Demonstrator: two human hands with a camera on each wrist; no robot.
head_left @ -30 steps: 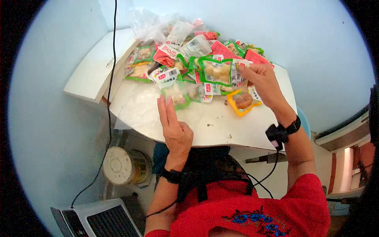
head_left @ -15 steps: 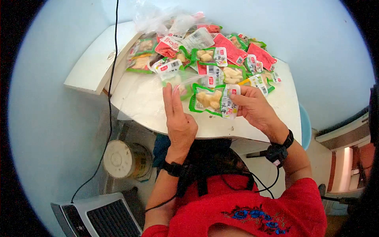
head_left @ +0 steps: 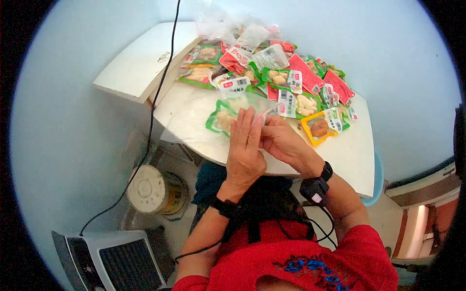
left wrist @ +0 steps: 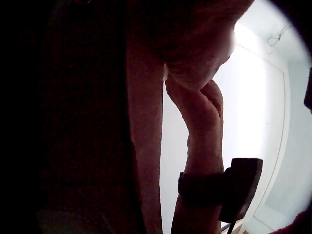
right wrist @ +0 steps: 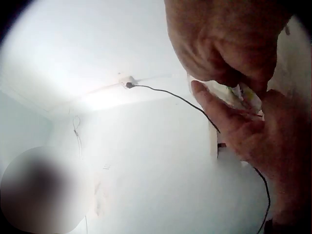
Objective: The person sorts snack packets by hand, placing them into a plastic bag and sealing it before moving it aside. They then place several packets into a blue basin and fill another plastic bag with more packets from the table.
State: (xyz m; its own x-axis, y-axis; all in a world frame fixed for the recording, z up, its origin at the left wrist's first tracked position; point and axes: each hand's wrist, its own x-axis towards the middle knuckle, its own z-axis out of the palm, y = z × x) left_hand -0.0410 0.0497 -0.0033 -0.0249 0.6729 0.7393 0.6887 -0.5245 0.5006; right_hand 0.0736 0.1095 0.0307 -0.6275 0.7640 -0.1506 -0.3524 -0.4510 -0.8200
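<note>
My left hand lies over a clear plastic bag on the table, its fingers straight and pointing away from me. Under the bag's film, by those fingertips, shows a green-edged snack packet with pale chunks. Close against it, my right hand has bent fingers at the bag's near edge, partly hidden behind the left. The right wrist view shows a printed snack packet in the right hand's grip, between the two hands. The left wrist view is mostly dark, with the right forearm in it.
A heap of snack packets with red, green and white wrappers covers the back of the table. A yellow-edged packet lies right of my hands. A white board stands at the left, with a black cable hanging before it.
My right hand has brought a green-edged packet from the heap down and left to the bag beside my left hand. The left hand keeps its straight fingers on the bag.
</note>
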